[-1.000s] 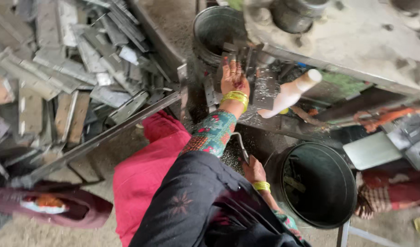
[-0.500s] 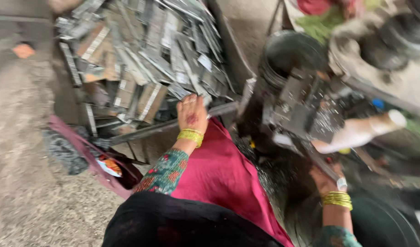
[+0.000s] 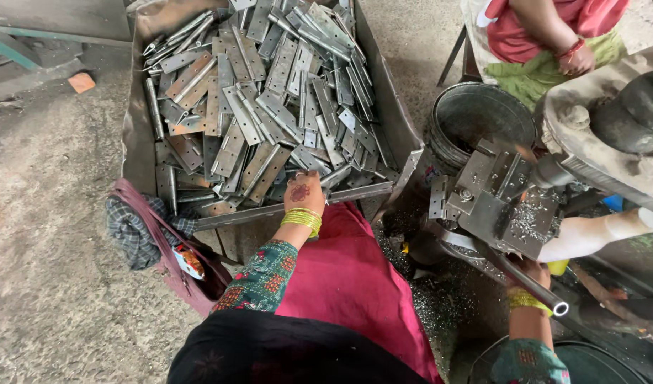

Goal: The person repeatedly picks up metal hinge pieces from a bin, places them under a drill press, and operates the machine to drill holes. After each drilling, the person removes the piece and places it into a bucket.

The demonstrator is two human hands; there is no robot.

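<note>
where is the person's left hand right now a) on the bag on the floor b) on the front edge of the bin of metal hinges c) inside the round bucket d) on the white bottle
b: the left hand rests on the front rim of the bin, reaching among the metal hinges, well apart from the bucket, the white bottle and the bag.

rough grey concrete floor [image 3: 49, 235], dusty, metal swarf scattered at 5 o'clock. orange brick chip [image 3: 81, 82] at 10 o'clock. green-painted steel frame [image 3: 13, 44] top left. flat, diffuse daylight.
</note>
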